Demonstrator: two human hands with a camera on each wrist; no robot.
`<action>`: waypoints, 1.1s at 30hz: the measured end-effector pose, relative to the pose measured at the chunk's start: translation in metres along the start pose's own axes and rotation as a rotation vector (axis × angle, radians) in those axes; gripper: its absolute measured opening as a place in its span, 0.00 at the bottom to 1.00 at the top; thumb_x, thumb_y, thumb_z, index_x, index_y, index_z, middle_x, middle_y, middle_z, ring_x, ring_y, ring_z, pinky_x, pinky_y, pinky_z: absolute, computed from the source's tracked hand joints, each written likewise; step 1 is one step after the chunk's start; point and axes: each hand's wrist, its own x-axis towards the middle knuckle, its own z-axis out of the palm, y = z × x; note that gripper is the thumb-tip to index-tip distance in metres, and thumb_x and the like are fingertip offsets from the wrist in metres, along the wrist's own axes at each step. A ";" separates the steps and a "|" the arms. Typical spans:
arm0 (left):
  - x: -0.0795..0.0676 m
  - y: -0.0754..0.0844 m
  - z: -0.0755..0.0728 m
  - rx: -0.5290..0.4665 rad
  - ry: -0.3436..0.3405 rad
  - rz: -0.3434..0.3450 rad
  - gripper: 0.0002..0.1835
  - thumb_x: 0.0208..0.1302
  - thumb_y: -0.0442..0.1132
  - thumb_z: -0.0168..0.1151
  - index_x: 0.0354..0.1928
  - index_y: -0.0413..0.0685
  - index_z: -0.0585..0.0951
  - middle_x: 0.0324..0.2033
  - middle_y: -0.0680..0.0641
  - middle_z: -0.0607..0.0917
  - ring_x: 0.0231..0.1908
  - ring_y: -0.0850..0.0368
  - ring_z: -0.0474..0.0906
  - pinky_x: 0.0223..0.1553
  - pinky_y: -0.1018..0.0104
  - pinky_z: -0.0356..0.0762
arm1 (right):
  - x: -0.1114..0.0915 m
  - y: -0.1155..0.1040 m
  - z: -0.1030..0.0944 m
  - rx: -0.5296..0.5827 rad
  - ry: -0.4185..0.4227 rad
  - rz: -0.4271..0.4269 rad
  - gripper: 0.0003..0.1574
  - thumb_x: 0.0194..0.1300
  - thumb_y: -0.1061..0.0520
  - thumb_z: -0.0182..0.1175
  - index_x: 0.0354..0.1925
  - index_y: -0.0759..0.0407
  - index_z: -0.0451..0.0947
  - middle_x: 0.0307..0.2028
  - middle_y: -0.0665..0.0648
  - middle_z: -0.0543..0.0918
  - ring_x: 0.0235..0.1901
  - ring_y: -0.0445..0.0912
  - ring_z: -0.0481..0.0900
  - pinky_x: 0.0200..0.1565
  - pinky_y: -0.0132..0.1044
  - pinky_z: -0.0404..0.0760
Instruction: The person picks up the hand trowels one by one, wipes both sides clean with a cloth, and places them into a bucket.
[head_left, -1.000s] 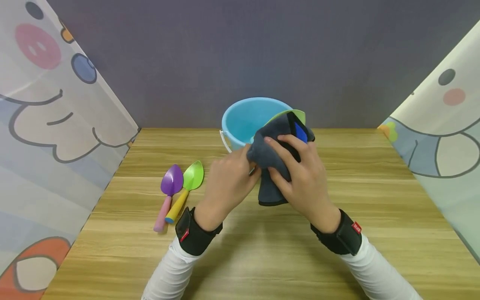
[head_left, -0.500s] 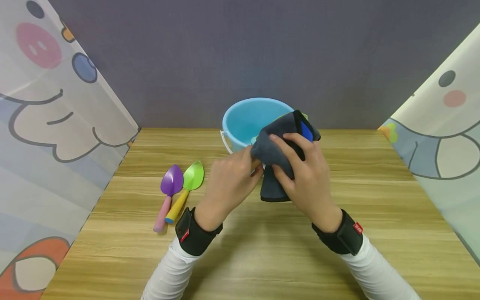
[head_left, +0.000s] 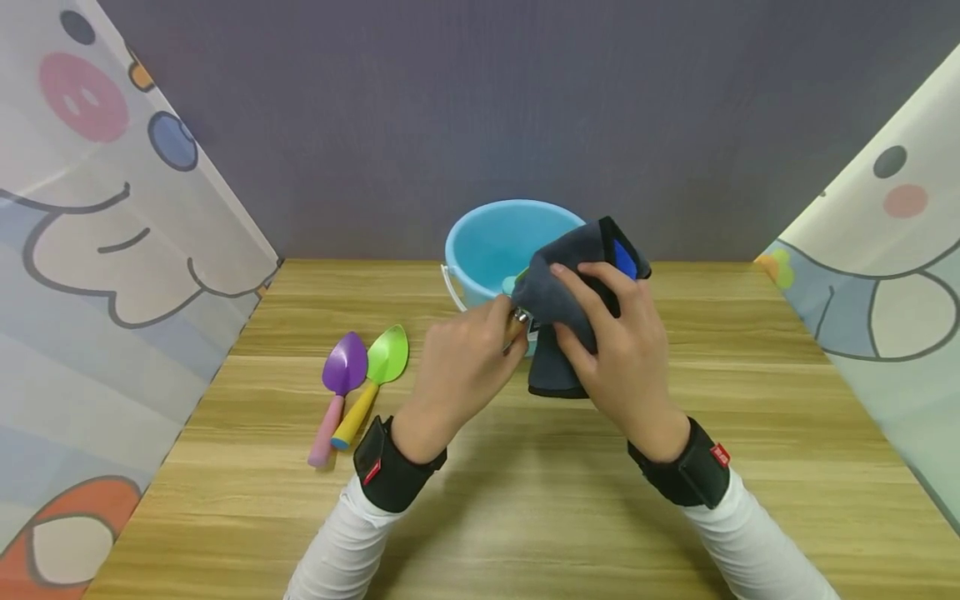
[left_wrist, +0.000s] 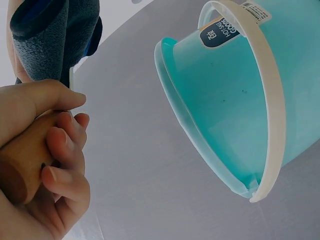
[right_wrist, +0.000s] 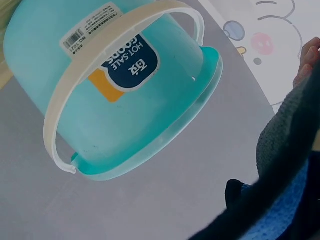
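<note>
My left hand (head_left: 461,346) grips the wooden handle (left_wrist: 25,150) of a small shovel, its fingers curled round the wood in the left wrist view. A shiny metal collar (head_left: 521,316) shows between that hand and a dark grey cloth (head_left: 558,279). The cloth has a black hem and a blue inner side, and it covers nearly all of the shovel's blade. My right hand (head_left: 622,350) holds the cloth round the blade, fingers bent on top. One end of the cloth hangs down. Both hands are up in front of a light blue bucket (head_left: 480,246).
Left of the hands, a purple trowel (head_left: 345,364) with a pink handle and a green trowel (head_left: 387,354) with a yellow handle lie side by side on the wooden table (head_left: 562,517). The bucket's white handle (left_wrist: 272,100) hangs at its side. A grey wall (head_left: 480,100) stands behind.
My right hand and the cloth have shifted a little to the right, away from my left hand. The metal collar now shows, and the green blade edge beyond the cloth has gone from sight.
</note>
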 end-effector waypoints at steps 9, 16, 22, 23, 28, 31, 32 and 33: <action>-0.001 -0.001 0.000 0.028 -0.009 0.005 0.10 0.60 0.35 0.66 0.27 0.48 0.73 0.15 0.55 0.66 0.15 0.63 0.61 0.16 0.71 0.50 | 0.002 0.003 -0.002 -0.020 0.033 0.019 0.30 0.65 0.54 0.64 0.66 0.50 0.77 0.60 0.67 0.75 0.46 0.64 0.73 0.48 0.56 0.73; -0.001 -0.002 0.001 0.016 -0.008 0.001 0.09 0.60 0.35 0.65 0.27 0.48 0.73 0.15 0.55 0.65 0.15 0.63 0.60 0.16 0.71 0.50 | 0.004 0.006 -0.004 -0.020 0.045 0.048 0.31 0.65 0.56 0.66 0.66 0.51 0.77 0.61 0.67 0.75 0.52 0.65 0.73 0.52 0.56 0.75; -0.001 -0.003 0.000 0.004 -0.023 -0.009 0.09 0.60 0.35 0.64 0.27 0.48 0.73 0.16 0.56 0.62 0.15 0.63 0.58 0.17 0.72 0.48 | 0.005 0.008 -0.006 -0.022 0.062 0.070 0.31 0.65 0.57 0.66 0.66 0.50 0.77 0.61 0.66 0.74 0.52 0.65 0.73 0.53 0.56 0.75; -0.001 -0.004 0.000 0.003 -0.025 -0.010 0.09 0.60 0.35 0.64 0.27 0.48 0.72 0.16 0.56 0.62 0.15 0.63 0.58 0.17 0.72 0.48 | 0.005 0.009 -0.006 -0.021 0.065 0.073 0.31 0.65 0.57 0.66 0.66 0.50 0.77 0.61 0.66 0.74 0.52 0.65 0.73 0.53 0.56 0.74; -0.002 -0.005 0.001 -0.003 -0.030 -0.010 0.09 0.60 0.35 0.64 0.27 0.49 0.72 0.17 0.57 0.61 0.15 0.63 0.58 0.17 0.72 0.47 | 0.007 0.011 -0.007 -0.030 0.076 0.088 0.29 0.66 0.57 0.65 0.66 0.50 0.78 0.62 0.65 0.74 0.53 0.65 0.73 0.53 0.58 0.75; -0.001 -0.006 0.001 -0.009 -0.031 -0.009 0.08 0.60 0.35 0.64 0.28 0.49 0.73 0.17 0.57 0.62 0.15 0.63 0.58 0.17 0.72 0.48 | 0.009 0.012 -0.009 -0.040 0.080 0.103 0.28 0.68 0.57 0.64 0.65 0.50 0.78 0.62 0.65 0.74 0.54 0.64 0.73 0.54 0.58 0.75; -0.001 -0.007 0.001 -0.011 -0.032 -0.009 0.08 0.60 0.35 0.64 0.29 0.48 0.73 0.17 0.57 0.62 0.15 0.63 0.58 0.16 0.72 0.49 | 0.009 0.013 -0.009 -0.041 0.082 0.106 0.28 0.68 0.56 0.63 0.65 0.50 0.78 0.62 0.65 0.74 0.54 0.65 0.73 0.54 0.58 0.75; -0.001 -0.007 0.001 -0.013 -0.034 -0.009 0.07 0.60 0.35 0.64 0.31 0.48 0.74 0.17 0.56 0.63 0.15 0.63 0.59 0.16 0.71 0.50 | 0.009 0.013 -0.009 -0.042 0.082 0.110 0.27 0.68 0.56 0.63 0.65 0.50 0.78 0.62 0.65 0.74 0.54 0.65 0.73 0.54 0.59 0.75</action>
